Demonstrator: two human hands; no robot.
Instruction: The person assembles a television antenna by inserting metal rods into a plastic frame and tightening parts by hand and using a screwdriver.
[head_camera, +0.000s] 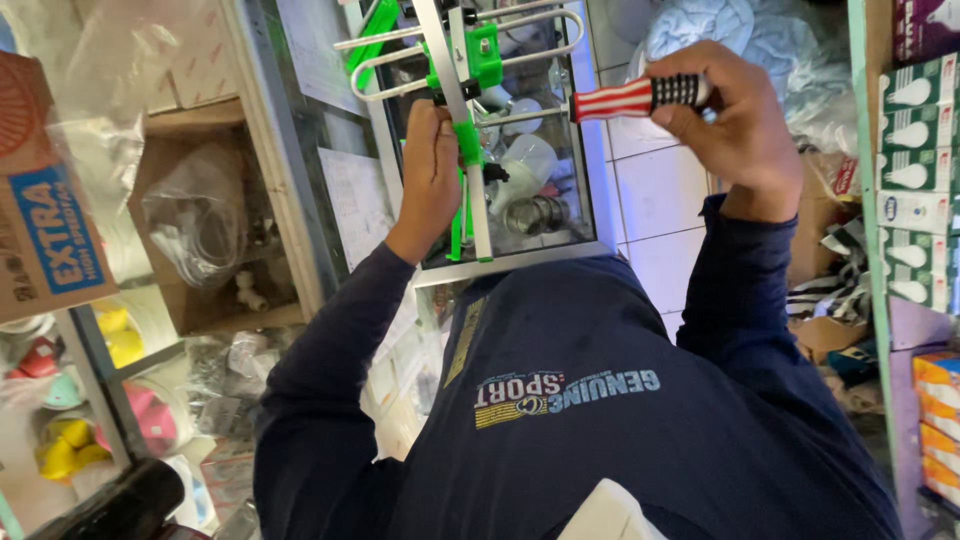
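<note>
My left hand (430, 165) grips the silver boom of an antenna (462, 60) with green plastic brackets and bent metal loop rods, held upright over a glass display case. My right hand (735, 120) is shut on a screwdriver (625, 98) with a red-and-white striped handle and black grip. Its shaft points left toward the green bracket on the antenna's boom. The tip is hard to make out against the clutter behind.
The glass display case (520, 262) below holds cups and small metal parts. Shelves at left carry a cardboard box (45, 210), plastic bags and coloured items. Stacked green-and-white bulb boxes (915, 180) fill the right shelf. White floor tiles (655, 190) lie beyond.
</note>
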